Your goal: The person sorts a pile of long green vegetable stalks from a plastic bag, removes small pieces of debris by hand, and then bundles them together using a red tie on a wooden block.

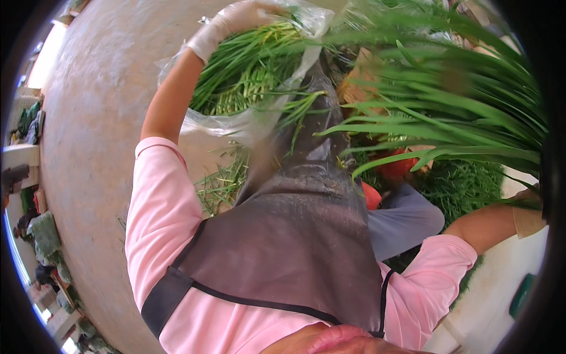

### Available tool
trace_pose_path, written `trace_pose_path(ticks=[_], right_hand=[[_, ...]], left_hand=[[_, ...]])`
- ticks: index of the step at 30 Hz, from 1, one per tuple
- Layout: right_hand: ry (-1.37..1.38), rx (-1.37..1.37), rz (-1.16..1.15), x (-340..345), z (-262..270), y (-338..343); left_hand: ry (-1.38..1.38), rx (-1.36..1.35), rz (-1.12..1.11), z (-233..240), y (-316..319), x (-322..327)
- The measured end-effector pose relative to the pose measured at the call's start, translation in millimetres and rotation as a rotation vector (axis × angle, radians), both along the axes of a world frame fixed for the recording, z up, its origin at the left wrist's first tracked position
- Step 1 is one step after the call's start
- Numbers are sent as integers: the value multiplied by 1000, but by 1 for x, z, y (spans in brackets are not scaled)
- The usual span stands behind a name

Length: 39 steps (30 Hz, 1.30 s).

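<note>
At the top, my left hand (247, 17), in a pale thin glove, grips the edge of a clear plastic bag (316, 20). Under and beside that hand, bundled green stalks with long leaves (247, 84) lie in the plastic. A large bunch of long, flat green leaves (468, 106) is held up across the right side, partly blurred. My right hand (528, 194), with a glove cuff at the wrist, is at the bunch by the right rim; its fingers are mostly hidden. A dark apron (283, 239) covers my front, and a few loose leaves (305, 108) lie on it.
Leaf scraps (225, 181) lie on the concrete floor (97, 132) left of the apron. A pile of fine greens (464, 190) is at the right, near a red object (395, 166) and a grey-clad knee (404, 221). People and bundled greens (46, 234) are along the far left.
</note>
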State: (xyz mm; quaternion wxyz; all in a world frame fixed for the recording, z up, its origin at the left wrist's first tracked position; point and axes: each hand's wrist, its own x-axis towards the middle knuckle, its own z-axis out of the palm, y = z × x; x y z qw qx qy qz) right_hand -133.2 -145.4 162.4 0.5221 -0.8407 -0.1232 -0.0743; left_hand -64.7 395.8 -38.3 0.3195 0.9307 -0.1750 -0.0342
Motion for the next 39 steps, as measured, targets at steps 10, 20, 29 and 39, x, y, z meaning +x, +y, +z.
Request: trace_pose_path(ticks=[10, 20, 29, 39], right_hand=[[9, -302, 366, 5, -55, 90], [-56, -217, 542, 36, -79, 136], [141, -1227, 282, 73, 11, 103], [917, -2167, 151, 133, -122, 243]], left_hand=[[289, -1338, -628, 91, -249, -117], [161, -1834, -260, 75, -249, -19], [534, -2573, -688, 36, -400, 17], [646, -2946, -303, -110, -420, -1]])
